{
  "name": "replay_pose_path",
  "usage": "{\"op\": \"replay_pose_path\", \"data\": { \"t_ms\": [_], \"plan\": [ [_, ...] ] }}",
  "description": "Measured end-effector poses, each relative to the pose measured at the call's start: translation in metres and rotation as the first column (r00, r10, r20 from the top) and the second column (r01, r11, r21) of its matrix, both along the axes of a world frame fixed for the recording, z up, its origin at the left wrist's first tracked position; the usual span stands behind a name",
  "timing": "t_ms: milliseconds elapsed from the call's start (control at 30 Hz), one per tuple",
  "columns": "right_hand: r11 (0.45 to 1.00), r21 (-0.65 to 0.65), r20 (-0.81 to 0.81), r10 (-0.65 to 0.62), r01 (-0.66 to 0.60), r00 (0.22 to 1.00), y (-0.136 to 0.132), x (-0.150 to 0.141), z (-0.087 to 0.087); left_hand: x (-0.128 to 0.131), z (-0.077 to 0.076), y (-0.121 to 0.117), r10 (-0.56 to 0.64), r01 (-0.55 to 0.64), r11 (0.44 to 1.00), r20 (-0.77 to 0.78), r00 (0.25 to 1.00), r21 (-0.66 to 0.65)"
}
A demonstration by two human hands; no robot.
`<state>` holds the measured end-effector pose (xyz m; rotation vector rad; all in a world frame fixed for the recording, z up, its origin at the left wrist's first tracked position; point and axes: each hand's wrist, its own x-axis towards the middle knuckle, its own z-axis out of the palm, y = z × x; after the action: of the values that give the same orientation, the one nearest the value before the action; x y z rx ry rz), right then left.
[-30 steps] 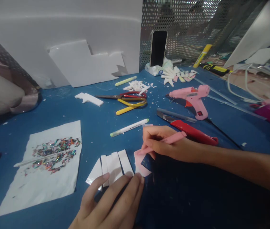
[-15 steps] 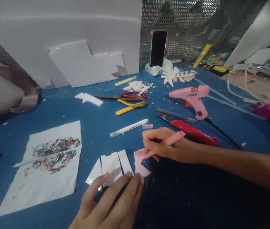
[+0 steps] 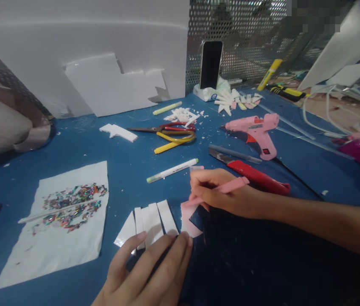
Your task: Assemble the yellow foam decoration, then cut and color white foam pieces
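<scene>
In my right hand (image 3: pixel 221 193) is a pink marker (image 3: pixel 234 185), gripped like a pen, its lower end down on a small pink piece (image 3: pixel 190 223) with a notched right side. My left hand (image 3: pixel 151 267) lies with its fingers stretched out, the fingertips at the near edge of the pink piece and over the lower ends of several white foam strips (image 3: pixel 153 221). A pink cap (image 3: pixel 196 168) is just beyond my right hand, partly hidden by it. Close by rests a white marker with green ends (image 3: pixel 172 171).
Red-handled knife (image 3: pixel 250 175) and pink glue gun (image 3: pixel 256 127) lie to the right. Scissors (image 3: pixel 170 128) and white scraps (image 3: pixel 183 115) are farther back. On the left, a paper sheet (image 3: pixel 81 250) bears glittery flakes. A phone (image 3: pixel 211 66) stands at the back.
My right hand has shifted slightly, taking the marker's lower end up toward the top edge of the pink piece. The pink piece has moved a little right; my left hand stays put.
</scene>
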<state>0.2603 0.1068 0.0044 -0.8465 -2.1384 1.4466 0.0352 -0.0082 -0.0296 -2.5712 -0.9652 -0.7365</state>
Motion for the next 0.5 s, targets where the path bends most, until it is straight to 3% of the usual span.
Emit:
{"op": "replay_pose_path", "data": {
  "t_ms": [67,200,300,400,500],
  "plan": [
    [0.999,-0.019,-0.004,0.035,-0.035,0.999,-0.0001,0.0000,0.0009,-0.0001,0.0000,0.0000,-0.001,0.001,1.000,0.002,1.000,-0.004],
    [0.999,0.022,-0.009,-0.028,0.028,1.000,-0.0002,-0.0005,0.0036,0.0004,-0.0002,0.0004,-0.005,0.005,1.000,0.005,1.000,0.000],
    [1.000,0.000,-0.001,0.018,-0.018,1.000,-0.0002,-0.0011,0.0058,0.0008,-0.0006,0.0006,-0.004,0.004,1.000,0.002,1.000,0.005],
    [0.999,0.024,0.002,-0.029,0.029,1.000,0.0000,-0.0013,0.0064,0.0003,-0.0014,-0.0003,0.005,-0.005,1.000,-0.003,1.000,0.001],
    [1.000,-0.009,0.013,0.022,-0.022,1.000,-0.0001,-0.0006,0.0053,0.0000,-0.0014,-0.0011,0.007,-0.007,1.000,0.000,1.000,-0.004]
  ]
}}
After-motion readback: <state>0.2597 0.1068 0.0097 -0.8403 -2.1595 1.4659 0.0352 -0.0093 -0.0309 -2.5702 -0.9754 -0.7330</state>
